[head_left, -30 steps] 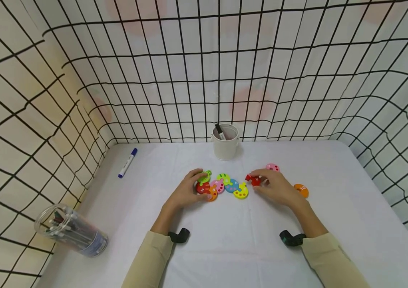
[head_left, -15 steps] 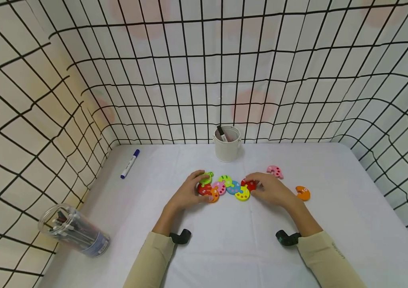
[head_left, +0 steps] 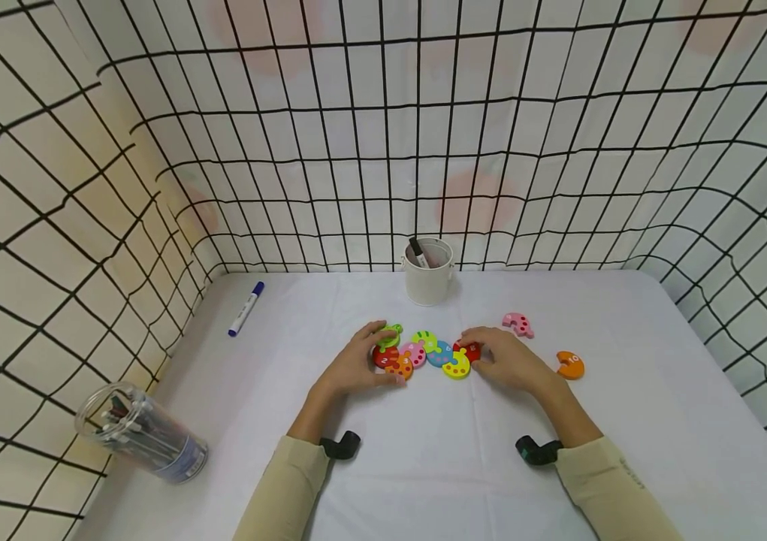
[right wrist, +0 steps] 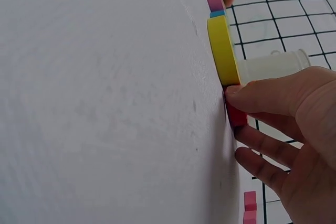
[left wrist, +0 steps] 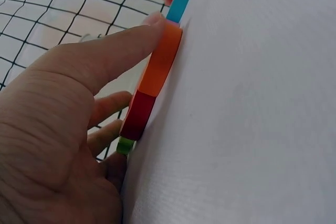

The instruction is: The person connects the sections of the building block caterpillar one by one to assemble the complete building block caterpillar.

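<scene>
Joined wooden puzzle pieces form a wavy, numbered caterpillar on the white table. At its left end my left hand (head_left: 352,364) spans the green head piece (head_left: 391,338), red piece (head_left: 385,357) and orange piece (head_left: 400,367), fingers on the far side, thumb on the near side. A pink piece (head_left: 413,354), light green piece (head_left: 424,340), blue piece (head_left: 439,354) and yellow piece (head_left: 456,365) follow. With thumb and fingers my right hand (head_left: 508,357) pinches another red piece (right wrist: 236,108) against the yellow one; the hand partly hides it in the head view.
A loose pink piece (head_left: 518,324) and a loose orange piece (head_left: 570,365) lie right of the chain. Behind stands a white bucket (head_left: 427,282) holding a marker. A blue-capped marker (head_left: 246,309) and a clear jar of pens (head_left: 143,436) are at left. Black wire grid (head_left: 383,158) encloses the table.
My right hand has moved left with the red piece and brought it against the yellow piece, uncovering the loose pink piece. My left thumb has slid off the orange piece's top toward its near edge.
</scene>
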`<state>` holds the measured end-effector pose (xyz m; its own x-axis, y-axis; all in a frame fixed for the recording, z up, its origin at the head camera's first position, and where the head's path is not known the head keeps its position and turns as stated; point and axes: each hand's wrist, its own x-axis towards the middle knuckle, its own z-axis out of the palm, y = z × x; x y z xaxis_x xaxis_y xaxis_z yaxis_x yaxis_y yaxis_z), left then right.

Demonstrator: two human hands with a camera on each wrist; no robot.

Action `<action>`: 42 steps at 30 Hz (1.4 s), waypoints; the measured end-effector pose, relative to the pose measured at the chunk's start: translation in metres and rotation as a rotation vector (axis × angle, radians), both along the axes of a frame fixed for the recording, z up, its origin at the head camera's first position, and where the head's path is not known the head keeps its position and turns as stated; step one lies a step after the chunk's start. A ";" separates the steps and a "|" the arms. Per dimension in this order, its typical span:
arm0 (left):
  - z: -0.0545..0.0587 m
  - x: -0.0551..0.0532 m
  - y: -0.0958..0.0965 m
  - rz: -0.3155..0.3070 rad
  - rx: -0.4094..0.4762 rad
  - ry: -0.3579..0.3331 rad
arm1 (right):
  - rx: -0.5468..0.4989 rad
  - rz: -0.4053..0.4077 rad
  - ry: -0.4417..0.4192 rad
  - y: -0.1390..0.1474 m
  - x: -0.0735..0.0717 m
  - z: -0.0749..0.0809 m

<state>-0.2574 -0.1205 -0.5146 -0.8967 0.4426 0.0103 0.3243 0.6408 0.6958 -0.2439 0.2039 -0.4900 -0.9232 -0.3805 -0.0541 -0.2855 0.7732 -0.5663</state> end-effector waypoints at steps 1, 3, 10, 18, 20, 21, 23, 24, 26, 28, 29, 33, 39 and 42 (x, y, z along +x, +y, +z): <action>-0.001 0.000 0.000 -0.002 -0.008 0.002 | -0.002 -0.005 0.004 0.001 0.001 0.000; -0.001 0.000 0.000 -0.006 -0.016 0.004 | -0.005 -0.024 0.007 0.003 0.003 0.001; -0.002 0.001 0.000 0.007 -0.011 0.002 | -0.034 -0.118 0.038 0.019 0.008 0.005; -0.001 -0.001 -0.003 0.031 -0.019 -0.006 | -0.078 -0.197 0.109 0.047 0.002 0.003; -0.001 -0.001 -0.003 0.035 -0.016 -0.003 | -0.077 -0.213 0.112 0.052 -0.002 0.003; -0.001 -0.001 -0.003 0.036 -0.013 -0.003 | -0.068 -0.219 0.115 0.054 -0.004 0.003; -0.001 -0.001 -0.003 0.039 -0.006 -0.005 | -0.053 -0.217 0.125 0.058 -0.008 0.002; -0.001 -0.001 -0.003 0.040 -0.003 -0.004 | -0.039 -0.217 0.128 0.060 -0.010 0.001; -0.001 -0.002 -0.003 0.044 0.006 -0.002 | -0.006 -0.210 0.137 0.063 -0.014 0.000; -0.002 -0.002 -0.003 0.048 0.009 0.000 | 0.023 -0.195 0.140 0.066 -0.017 -0.002; -0.002 -0.002 -0.002 0.052 0.009 -0.001 | 0.036 -0.189 0.136 0.067 -0.019 -0.003; -0.003 -0.002 -0.001 0.064 0.014 0.000 | 0.070 -0.167 0.118 0.070 -0.023 -0.008; -0.005 -0.002 0.001 0.068 0.015 0.003 | 0.034 -0.190 0.097 0.070 -0.020 -0.011; -0.005 -0.003 0.001 0.069 0.014 0.004 | 0.021 -0.207 0.090 0.070 -0.017 -0.010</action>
<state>-0.2600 -0.1192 -0.5199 -0.9248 0.3799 0.0199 0.2830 0.6521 0.7034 -0.2608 0.2743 -0.4998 -0.9829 -0.1824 0.0265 -0.1686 0.8318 -0.5288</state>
